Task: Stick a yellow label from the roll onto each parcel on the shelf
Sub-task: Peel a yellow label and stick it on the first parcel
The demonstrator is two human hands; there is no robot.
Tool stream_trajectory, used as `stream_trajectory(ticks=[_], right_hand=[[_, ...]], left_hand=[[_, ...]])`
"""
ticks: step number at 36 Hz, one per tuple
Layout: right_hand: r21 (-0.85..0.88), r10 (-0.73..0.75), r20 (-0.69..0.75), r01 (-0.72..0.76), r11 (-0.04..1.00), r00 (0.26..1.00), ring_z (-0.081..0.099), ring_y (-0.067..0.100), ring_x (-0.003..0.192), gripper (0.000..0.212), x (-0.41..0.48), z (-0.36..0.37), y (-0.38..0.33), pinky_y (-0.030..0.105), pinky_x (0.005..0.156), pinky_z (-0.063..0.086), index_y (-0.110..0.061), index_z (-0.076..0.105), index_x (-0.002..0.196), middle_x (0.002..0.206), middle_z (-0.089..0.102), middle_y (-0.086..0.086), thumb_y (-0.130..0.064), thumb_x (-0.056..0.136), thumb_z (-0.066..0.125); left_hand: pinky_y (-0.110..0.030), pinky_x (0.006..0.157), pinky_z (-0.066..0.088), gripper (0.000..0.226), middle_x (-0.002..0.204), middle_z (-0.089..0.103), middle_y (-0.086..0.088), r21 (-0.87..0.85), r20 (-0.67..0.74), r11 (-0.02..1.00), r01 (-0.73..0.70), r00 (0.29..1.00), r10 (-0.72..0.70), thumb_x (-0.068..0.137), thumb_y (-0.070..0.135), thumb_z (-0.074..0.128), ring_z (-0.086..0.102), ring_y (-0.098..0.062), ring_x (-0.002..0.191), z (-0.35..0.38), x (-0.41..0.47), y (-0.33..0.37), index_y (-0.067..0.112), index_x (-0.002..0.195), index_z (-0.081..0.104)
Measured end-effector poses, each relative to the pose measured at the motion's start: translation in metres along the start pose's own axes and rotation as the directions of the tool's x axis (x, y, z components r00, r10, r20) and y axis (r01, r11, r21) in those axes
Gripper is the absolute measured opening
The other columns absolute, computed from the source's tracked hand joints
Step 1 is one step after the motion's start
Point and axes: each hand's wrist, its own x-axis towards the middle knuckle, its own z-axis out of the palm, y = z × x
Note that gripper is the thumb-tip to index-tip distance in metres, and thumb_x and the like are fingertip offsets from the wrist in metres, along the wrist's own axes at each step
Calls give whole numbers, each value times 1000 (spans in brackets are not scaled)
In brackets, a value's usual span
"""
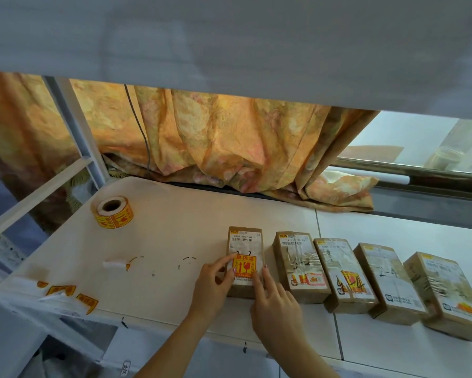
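Note:
Several brown parcels lie in a row on the white shelf (174, 236). On the leftmost parcel (244, 241) sits a yellow label (245, 266). My left hand (215, 285) presses its forefinger on the label's top left corner. My right hand (275, 304) touches the label's right edge with a fingertip. Neither hand grips anything. The label roll (114, 211) stands at the shelf's back left, apart from both hands. Of the parcels to the right, the second (300, 266), third (343, 274) and fifth (447, 293) show yellow or red stickers; the fourth (387, 279) shows none.
Torn label scraps (65, 294) and backing paper lie at the shelf's front left edge. An orange curtain (229, 143) hangs behind the shelf. The upper shelf board (229, 45) overhangs close above. A white frame post (74, 126) stands at left.

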Motion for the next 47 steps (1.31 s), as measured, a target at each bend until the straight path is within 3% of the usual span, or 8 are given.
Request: stream_trajectory(ticks=[6, 11, 15, 17, 25, 35, 42, 47], right_hand=[[64, -4, 14, 3, 998, 1000, 71, 21, 86, 76, 0, 2, 0, 28, 58, 60, -9, 62, 117, 119, 65, 15, -21, 46, 84], [159, 46, 10, -47, 986, 999, 71, 15, 72, 77, -3, 2, -1, 21, 50, 57, -10, 57, 123, 128, 60, 14, -19, 51, 83], [256, 27, 101, -52, 965, 995, 52, 22, 122, 68, -2, -6, 0, 29, 90, 52, -15, 15, 147, 158, 11, 8, -18, 89, 50], [273, 39, 103, -66, 960, 994, 46, 20, 127, 66, 0, -9, 1, 28, 95, 49, -17, 9, 147, 159, 3, 5, -19, 91, 45], [273, 54, 173, -101, 957, 983, 64, 25, 95, 58, 1, -14, -2, 29, 74, 55, -17, 19, 139, 158, 6, 5, -14, 89, 47], [211, 48, 230, -98, 973, 972, 64, 28, 98, 57, 6, -19, -9, 33, 77, 54, -19, 17, 142, 159, 3, 1, -18, 92, 45], [217, 25, 239, -79, 973, 971, 64, 29, 96, 65, 16, -16, -14, 35, 76, 54, -23, 10, 145, 159, 0, 1, -19, 91, 46], [228, -8, 225, -44, 973, 974, 64, 31, 91, 69, 27, -15, -17, 39, 75, 55, -24, 7, 145, 159, -1, 2, -20, 89, 47]], left_hand=[[-3, 66, 47, 35, 108, 51, -2, 0, -4, 1000, 11, 1000, -11, 93, 28, 52, 56, -6, 89, 1, -1, 2, 33, 128, 51], [1, 66, 45, 35, 109, 50, -3, 42, 0, 999, -3, 1000, 3, 94, 29, 50, 54, -5, 88, 0, -2, 6, 33, 128, 49], [0, 64, 44, 37, 111, 48, -2, 142, -9, 989, -47, 999, 48, 94, 29, 49, 54, -6, 89, -4, -5, 14, 30, 130, 49], [-3, 69, 42, 38, 113, 46, -1, 235, -34, 966, -108, 992, 119, 92, 27, 53, 50, -6, 95, -7, -9, 20, 28, 130, 49], [-26, 88, 43, 39, 108, 65, 5, 562, 66, 725, -397, 896, 440, 72, 20, 76, 52, -11, 103, -7, -45, 16, 22, 109, 62], [-36, 90, 48, 60, 110, 68, 5, 647, 100, 653, -394, 893, 439, 55, 12, 80, 64, -14, 100, -13, -52, 15, 19, 112, 65], [-33, 100, 35, 59, 113, 67, 2, 675, 107, 638, -371, 905, 412, 57, 11, 78, 62, -15, 104, -19, -38, 8, 18, 114, 63], [-42, 99, 42, 66, 120, 65, 0, 700, 132, 617, -359, 915, 382, 57, 13, 81, 61, -17, 110, -26, -26, 4, 17, 120, 61]])
